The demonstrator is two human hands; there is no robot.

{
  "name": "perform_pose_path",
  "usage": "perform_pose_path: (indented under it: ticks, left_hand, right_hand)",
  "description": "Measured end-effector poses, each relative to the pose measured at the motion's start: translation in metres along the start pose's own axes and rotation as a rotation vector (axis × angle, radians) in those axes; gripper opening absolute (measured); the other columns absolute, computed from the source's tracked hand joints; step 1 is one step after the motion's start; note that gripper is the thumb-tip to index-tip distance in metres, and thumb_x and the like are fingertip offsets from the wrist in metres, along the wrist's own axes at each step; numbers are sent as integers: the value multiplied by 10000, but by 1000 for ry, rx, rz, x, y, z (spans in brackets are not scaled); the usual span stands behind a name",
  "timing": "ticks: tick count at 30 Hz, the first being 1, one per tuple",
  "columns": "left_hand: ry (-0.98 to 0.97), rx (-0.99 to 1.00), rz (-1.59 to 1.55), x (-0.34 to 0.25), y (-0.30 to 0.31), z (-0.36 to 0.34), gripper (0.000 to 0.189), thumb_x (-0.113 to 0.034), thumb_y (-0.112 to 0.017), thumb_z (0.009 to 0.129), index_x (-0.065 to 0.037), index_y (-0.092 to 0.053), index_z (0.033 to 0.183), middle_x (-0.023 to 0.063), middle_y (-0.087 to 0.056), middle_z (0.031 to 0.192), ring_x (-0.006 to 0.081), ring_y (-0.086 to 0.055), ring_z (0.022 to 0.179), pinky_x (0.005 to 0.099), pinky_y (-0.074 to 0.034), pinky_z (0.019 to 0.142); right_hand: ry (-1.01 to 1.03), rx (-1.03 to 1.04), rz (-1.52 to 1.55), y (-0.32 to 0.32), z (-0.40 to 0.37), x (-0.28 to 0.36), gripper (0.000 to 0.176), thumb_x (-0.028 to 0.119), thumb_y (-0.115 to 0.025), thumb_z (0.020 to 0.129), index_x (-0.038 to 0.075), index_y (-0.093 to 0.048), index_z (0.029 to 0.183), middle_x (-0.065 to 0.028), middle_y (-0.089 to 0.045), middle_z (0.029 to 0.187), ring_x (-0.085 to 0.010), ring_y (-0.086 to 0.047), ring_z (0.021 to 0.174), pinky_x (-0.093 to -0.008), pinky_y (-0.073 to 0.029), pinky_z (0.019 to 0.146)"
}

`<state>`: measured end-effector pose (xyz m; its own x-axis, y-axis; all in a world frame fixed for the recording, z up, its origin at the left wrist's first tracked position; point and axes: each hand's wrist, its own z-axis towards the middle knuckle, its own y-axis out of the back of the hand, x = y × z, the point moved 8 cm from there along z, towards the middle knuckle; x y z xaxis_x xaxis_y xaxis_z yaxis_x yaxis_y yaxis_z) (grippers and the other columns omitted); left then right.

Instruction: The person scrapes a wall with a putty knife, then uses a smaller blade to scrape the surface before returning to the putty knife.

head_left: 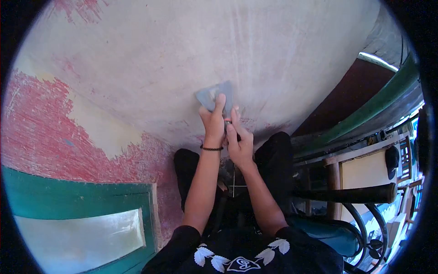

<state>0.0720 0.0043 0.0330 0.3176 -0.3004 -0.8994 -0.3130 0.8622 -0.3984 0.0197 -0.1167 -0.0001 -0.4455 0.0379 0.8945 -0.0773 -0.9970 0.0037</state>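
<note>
A putty knife (205,97) with a wide, flat grey blade lies against the pale wall (182,55) in front of me, with whitish filler on its face. My left hand (213,121) is closed around the blade's lower part, one finger stretched up along the blade. Just below and to the right, my right hand (240,142) is closed on the handle, of which a dark bit with an orange-red band shows between the hands. A dark beaded bracelet (211,148) circles my left wrist.
Rough red paint (41,128) covers the wall at left, above a green wooden frame (77,196) with a pane. At right stand a chair with a black armrest (351,193) and teal seat (328,233), plus a curved green beam (365,114). My knees flank my forearms.
</note>
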Motion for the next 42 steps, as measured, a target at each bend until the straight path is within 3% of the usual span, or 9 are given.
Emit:
perform_pose_path:
  ticks: [3,8,11,17,24,29,33,39,42]
  left_hand:
    - [79,39,-19,-16,-12,-6,289,-251,-694,947,30,-625,945,88,-666,768,173,-637,570,301,-523,505]
    - [54,-37,118,57,41,-20,302,-265,-694,944,25,-612,930,116,-676,745,196,-645,551,312,-525,473]
    - [268,-54,-26,85,48,-34,295,-263,-692,946,18,-606,927,112,-677,755,189,-638,545,319,-526,468]
    - [32,-55,-35,-3,5,-7,265,-250,-694,947,0,-610,926,101,-665,726,180,-632,540,312,-524,479]
    - [101,10,-13,1,14,-5,266,-242,-692,949,11,-610,947,106,-670,728,185,-637,545,308,-521,480]
    - [235,-30,17,64,46,-33,269,-236,-690,948,23,-614,950,113,-675,729,187,-641,549,309,-522,481]
    - [216,-52,37,46,34,-26,270,-239,-696,944,22,-628,953,87,-670,742,171,-641,573,303,-521,496]
    - [-37,-9,65,-28,-2,12,256,-244,-709,938,5,-651,934,29,-653,781,128,-628,625,279,-513,529]
    - [102,48,13,-28,-2,1,287,-272,-703,943,6,-639,913,75,-674,751,144,-630,581,287,-510,499]
  right_hand:
    - [27,-39,-22,-2,1,8,446,127,-535,1020,-14,-469,1438,-106,-698,1066,-67,-560,722,-257,-498,675]
    - [-106,-7,24,-7,-40,-43,433,120,-525,1019,-18,-481,1427,-123,-700,1110,-78,-571,748,-256,-501,700]
    - [-122,16,-20,-4,-49,-54,409,115,-541,993,-14,-537,1382,-245,-674,1198,-258,-705,1055,-324,-550,823]
    - [115,-27,-38,-4,-1,8,411,111,-541,991,-16,-534,1382,-260,-574,1341,-269,-679,1118,-344,-526,909]
    - [-120,-26,53,-17,-13,-1,417,120,-543,992,-16,-529,1385,-254,-605,1300,-296,-678,1117,-350,-527,908]
    - [-109,-48,-62,-12,-47,-42,422,163,-540,1000,-16,-531,1381,-239,-693,1133,-298,-714,1027,-357,-555,825]
    - [-178,9,-26,-6,-33,-18,415,167,-530,1008,-20,-532,1378,-252,-659,1206,-253,-712,1029,-343,-544,860]
    - [173,-97,-40,-4,20,58,408,141,-521,1014,-22,-524,1387,-270,-608,1292,-226,-702,1034,-344,-539,865]
    - [35,-63,-23,-11,13,53,415,142,-528,1013,-33,-517,1390,-283,-591,1315,-234,-680,1091,-338,-519,908]
